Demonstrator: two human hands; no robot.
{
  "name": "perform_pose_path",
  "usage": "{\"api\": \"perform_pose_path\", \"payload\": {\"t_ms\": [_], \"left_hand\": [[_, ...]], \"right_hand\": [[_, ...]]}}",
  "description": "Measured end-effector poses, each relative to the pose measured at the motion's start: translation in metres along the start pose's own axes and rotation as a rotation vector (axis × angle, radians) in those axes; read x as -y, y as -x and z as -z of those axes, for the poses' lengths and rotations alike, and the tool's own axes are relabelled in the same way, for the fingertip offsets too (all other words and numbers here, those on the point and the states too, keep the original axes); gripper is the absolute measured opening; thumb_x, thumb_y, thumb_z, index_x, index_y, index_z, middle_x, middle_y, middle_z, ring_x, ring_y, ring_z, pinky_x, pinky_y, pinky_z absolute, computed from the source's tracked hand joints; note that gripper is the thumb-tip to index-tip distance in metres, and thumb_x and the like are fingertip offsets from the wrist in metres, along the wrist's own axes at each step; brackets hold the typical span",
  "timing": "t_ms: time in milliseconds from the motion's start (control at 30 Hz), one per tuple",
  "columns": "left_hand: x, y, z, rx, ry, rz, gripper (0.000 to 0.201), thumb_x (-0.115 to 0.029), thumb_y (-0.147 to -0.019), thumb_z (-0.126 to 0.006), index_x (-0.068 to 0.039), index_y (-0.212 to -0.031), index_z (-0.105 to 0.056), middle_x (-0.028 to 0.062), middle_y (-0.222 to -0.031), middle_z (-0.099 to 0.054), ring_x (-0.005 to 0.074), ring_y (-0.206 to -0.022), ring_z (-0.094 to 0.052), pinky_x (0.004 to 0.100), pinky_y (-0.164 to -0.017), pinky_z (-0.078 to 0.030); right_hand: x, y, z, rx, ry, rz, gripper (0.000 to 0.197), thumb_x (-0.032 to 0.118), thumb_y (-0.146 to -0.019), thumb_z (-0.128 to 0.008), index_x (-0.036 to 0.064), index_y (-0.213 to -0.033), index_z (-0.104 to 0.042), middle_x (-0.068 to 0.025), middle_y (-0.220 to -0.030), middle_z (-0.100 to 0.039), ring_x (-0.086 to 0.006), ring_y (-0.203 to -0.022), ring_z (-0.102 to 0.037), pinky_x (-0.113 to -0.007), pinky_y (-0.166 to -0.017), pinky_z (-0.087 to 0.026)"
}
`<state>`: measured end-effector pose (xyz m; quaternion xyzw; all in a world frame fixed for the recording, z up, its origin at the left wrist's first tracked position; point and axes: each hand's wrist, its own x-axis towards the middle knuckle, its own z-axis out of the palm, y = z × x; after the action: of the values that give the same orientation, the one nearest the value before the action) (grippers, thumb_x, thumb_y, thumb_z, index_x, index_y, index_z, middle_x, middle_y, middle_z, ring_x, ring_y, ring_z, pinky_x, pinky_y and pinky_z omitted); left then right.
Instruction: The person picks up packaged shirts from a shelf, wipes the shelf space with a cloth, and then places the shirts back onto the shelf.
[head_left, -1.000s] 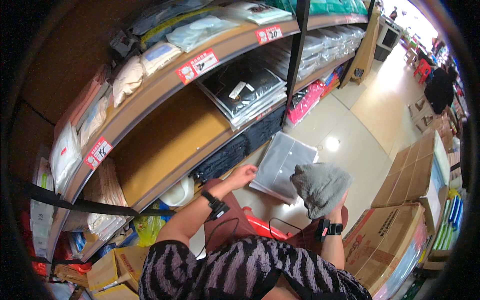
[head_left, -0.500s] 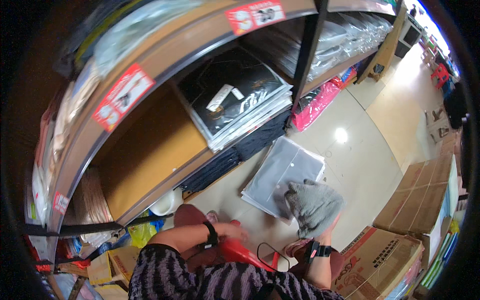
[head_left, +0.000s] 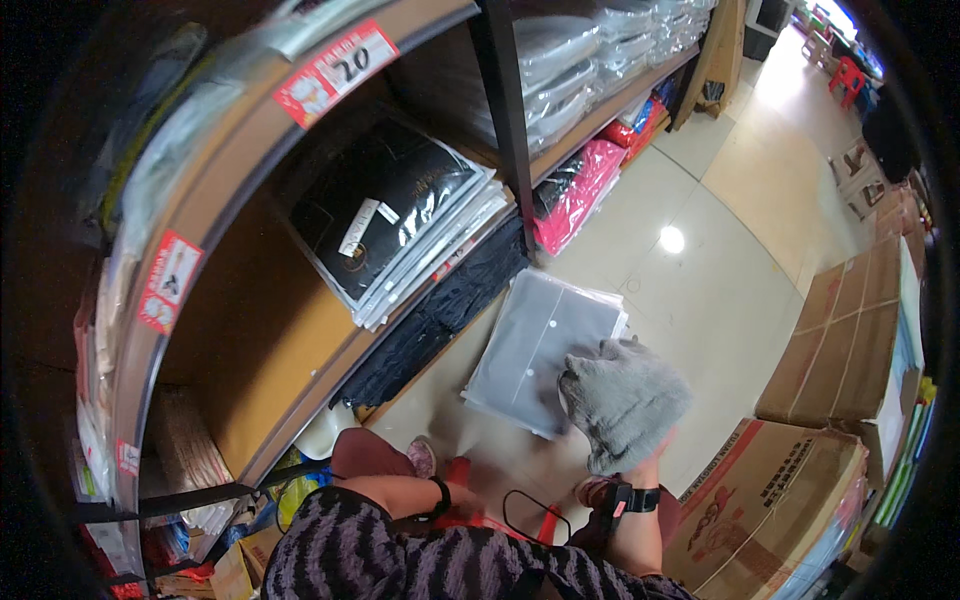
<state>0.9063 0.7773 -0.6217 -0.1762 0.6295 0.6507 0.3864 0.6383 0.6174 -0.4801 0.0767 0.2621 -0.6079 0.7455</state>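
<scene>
My right hand (head_left: 652, 458) grips a fuzzy grey cloth (head_left: 630, 405), which bulges out over the fingers and hides most of them. Beneath and left of the cloth, a stack of flat clear plastic packages (head_left: 540, 345) lies on the floor, partly covered by it. Down between my knees is my left hand (head_left: 462, 500), beside a red plastic stool (head_left: 480, 520). Its fingers are too blurred to read, and I see nothing certain in it. A thin black cord (head_left: 508, 505) loops near the stool.
Shelving (head_left: 290, 350) on the left holds a stack of black bagged garments (head_left: 395, 215); dark folded packs (head_left: 440, 320) lie below. Bagged clothes (head_left: 560, 60) fill a farther shelf, with a pink package (head_left: 580, 195) underneath. Cardboard boxes (head_left: 755, 500) stand at the right.
My left hand has drawn back toward my body, lower by the stool. The right hand still holds the grey cloth above the stack. The view has shifted, moving the shelves leftward.
</scene>
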Motion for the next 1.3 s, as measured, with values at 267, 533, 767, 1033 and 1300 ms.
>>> {"api": "perform_pose_path", "payload": {"t_ms": [267,533,767,1033,1300], "left_hand": [[-0.048,0.037,0.074,-0.051,-0.131,0.232,0.04,-0.03,-0.083,-0.048,-0.004,-0.113,-0.046,0.0162,-0.11,-0.053,0.024,-0.099,-0.051,0.0358,-0.082,-0.04],[-0.088,0.207,0.127,-1.751,0.272,-0.317,0.021,-0.012,-0.079,-0.057,-0.005,-0.099,-0.053,0.001,-0.08,-0.056,0.0087,-0.07,-0.054,0.0225,-0.06,-0.046],[-0.028,0.32,0.133,-2.559,0.356,0.347,0.056,-0.038,-0.064,-0.07,0.002,-0.096,-0.047,0.009,-0.07,-0.056,0.0185,-0.062,-0.055,0.0294,-0.054,-0.045],[-0.041,0.344,0.144,-2.05,0.339,0.721,0.05,-0.047,-0.074,-0.055,0.0,-0.089,-0.059,0.0195,-0.094,-0.059,0.0345,-0.09,-0.056,0.0413,-0.076,-0.044],[-0.051,0.376,0.107,-2.344,0.299,0.35,0.021,-0.024,-0.078,-0.056,-0.003,-0.075,-0.05,0.0081,-0.067,-0.054,0.0255,-0.063,-0.053,0.0375,-0.061,-0.044]], "right_hand": [[0.006,-0.015,0.006,0.164,0.044,0.09,0.05,0.039,-0.087,-0.031,0.0015,-0.118,-0.041,-0.0141,-0.118,-0.046,-0.0305,-0.105,-0.045,-0.041,-0.092,-0.036],[0.022,0.026,0.0,0.266,0.013,0.193,0.049,0.039,-0.086,-0.032,0.0021,-0.116,-0.043,-0.0132,-0.115,-0.047,-0.0303,-0.104,-0.045,-0.041,-0.09,-0.037],[0.01,0.065,0.005,0.211,0.019,0.174,0.049,0.04,-0.087,-0.031,0.0021,-0.115,-0.043,-0.0131,-0.114,-0.048,-0.0309,-0.104,-0.045,-0.043,-0.089,-0.038],[0.002,0.062,0.041,0.218,0.067,0.162,0.051,0.041,-0.087,-0.03,0.0014,-0.117,-0.042,-0.0152,-0.116,-0.047,-0.0335,-0.105,-0.045,-0.046,-0.089,-0.037],[-0.014,0.078,0.007,0.294,0.012,0.065,0.057,0.044,-0.085,-0.029,-0.0007,-0.119,-0.039,-0.0188,-0.117,-0.045,-0.0373,-0.106,-0.044,-0.051,-0.089,-0.037]]}}
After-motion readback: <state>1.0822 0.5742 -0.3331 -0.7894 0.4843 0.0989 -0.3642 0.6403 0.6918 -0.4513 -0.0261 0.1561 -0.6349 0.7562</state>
